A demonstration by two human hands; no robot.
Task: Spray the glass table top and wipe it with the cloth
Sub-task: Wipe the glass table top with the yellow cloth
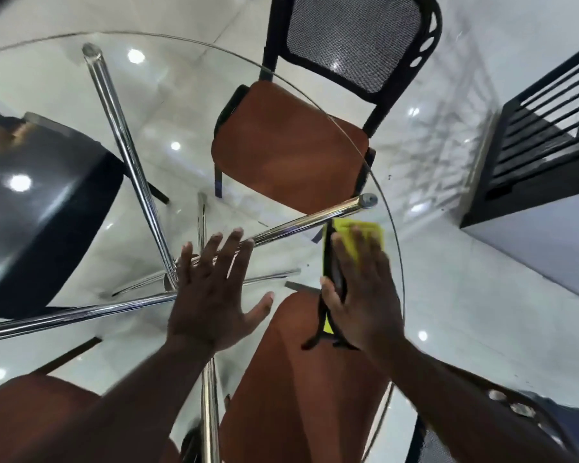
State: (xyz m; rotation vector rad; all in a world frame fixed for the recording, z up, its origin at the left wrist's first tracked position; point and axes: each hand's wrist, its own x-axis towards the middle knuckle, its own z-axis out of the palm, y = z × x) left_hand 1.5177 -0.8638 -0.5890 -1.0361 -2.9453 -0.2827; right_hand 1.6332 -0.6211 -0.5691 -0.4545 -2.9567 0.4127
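Yellow cloth, judged soft, light and best pressed flat under the palm, is being held down near the right rim of the glass counter by the straight-fingered right hand, while the left hand is being spread, empty, over the glass nearby.

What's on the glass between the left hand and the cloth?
Nothing on it: in the head view the table top between left hand and cloth is bare; only a chrome leg shows beneath the glass.
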